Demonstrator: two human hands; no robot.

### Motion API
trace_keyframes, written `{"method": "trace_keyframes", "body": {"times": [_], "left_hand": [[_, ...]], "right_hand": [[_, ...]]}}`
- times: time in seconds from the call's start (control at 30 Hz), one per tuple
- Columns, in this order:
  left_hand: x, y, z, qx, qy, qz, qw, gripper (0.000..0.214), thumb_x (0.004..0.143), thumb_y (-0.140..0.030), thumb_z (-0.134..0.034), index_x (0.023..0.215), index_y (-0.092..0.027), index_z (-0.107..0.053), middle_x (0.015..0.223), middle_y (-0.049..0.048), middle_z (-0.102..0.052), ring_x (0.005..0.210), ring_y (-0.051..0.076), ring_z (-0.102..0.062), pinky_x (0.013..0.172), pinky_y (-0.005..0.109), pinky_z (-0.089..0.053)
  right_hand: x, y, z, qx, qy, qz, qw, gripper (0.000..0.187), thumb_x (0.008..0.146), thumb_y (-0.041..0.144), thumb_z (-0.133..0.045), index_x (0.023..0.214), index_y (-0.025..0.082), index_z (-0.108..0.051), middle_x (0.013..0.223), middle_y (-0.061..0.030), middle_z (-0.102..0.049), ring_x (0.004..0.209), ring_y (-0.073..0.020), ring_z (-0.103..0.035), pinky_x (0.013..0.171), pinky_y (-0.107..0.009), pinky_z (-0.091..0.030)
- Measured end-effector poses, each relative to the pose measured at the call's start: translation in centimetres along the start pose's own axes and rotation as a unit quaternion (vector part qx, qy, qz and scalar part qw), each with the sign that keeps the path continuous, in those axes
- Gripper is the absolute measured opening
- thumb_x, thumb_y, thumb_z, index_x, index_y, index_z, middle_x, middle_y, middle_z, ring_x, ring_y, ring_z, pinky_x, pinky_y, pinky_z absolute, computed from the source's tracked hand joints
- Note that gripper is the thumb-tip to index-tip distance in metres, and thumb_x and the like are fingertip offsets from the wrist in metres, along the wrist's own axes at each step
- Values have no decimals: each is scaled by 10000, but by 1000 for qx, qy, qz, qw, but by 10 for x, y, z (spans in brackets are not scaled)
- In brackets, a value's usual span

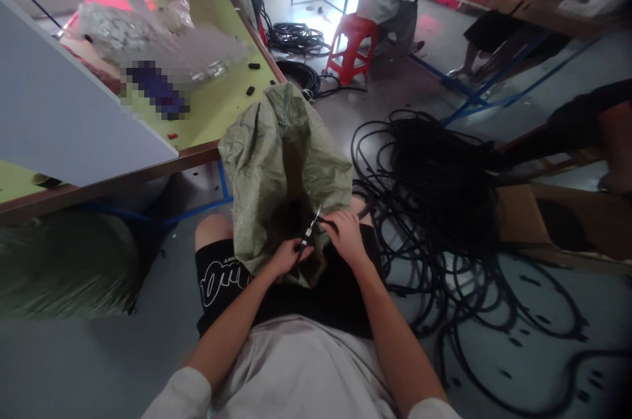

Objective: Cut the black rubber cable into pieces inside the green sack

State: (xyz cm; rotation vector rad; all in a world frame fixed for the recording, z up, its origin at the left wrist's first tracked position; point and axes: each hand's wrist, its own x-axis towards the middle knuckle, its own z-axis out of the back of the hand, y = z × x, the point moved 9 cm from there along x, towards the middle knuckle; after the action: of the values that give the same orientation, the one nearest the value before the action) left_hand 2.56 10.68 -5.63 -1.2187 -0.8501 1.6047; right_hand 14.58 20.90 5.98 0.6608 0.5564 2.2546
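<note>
Over my lap stands a green woven sack (251,162), its mouth gaping toward me and its inside dark. My left hand (288,256) is closed around a small black-handled cutting tool (309,232), silver tip pointing up and away; its exact kind is too small to tell. Just right of that tip, my right hand (347,234) pinches a thin black cable (326,221) above the sack's near side. The tool's tip and the cable are close together; whether they touch I cannot tell.
Coils of black cable (434,182) cover the floor at right, beside a cardboard box (523,215). A yellow-topped table (207,103) at left holds plastic bags (123,30). A full sack (69,267) lies beneath. One person sits on a red stool (351,50) ahead.
</note>
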Motion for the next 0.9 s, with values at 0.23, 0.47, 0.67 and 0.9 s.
{"method": "trace_keyframes", "body": {"times": [0.23,0.47,0.67,0.9], "left_hand": [[-4,-11,-6,-23,43,-3,999,470,827,-563,-552,805,-104,-653,695,51,-649,619,136,-556,575,236,-410],[-2,-7,0,-54,5,13,998,469,794,-592,-577,744,-126,-595,589,-2,-566,543,109,-506,527,221,-375],[1,-11,4,-87,5,-32,996,422,764,-532,-655,902,-136,-607,772,3,-597,678,114,-531,626,213,-415],[1,-2,2,-29,-12,-31,999,422,805,-532,-593,893,-124,-659,785,45,-659,700,152,-575,656,244,-430]], "right_hand": [[0,1,0,12,6,-2,1000,173,924,344,-528,972,217,-635,962,-59,-658,970,-232,-565,894,-395,-342],[2,-3,4,-5,-15,-24,1000,204,910,350,-539,1048,216,-606,1020,-63,-655,1016,-238,-553,947,-405,-310],[0,-6,13,-27,-32,-33,999,158,930,307,-501,991,217,-617,984,-42,-669,986,-223,-565,977,-420,-274],[0,4,-1,-67,31,13,997,274,966,407,-436,1032,229,-634,915,-57,-702,836,-209,-631,775,-329,-400]]}}
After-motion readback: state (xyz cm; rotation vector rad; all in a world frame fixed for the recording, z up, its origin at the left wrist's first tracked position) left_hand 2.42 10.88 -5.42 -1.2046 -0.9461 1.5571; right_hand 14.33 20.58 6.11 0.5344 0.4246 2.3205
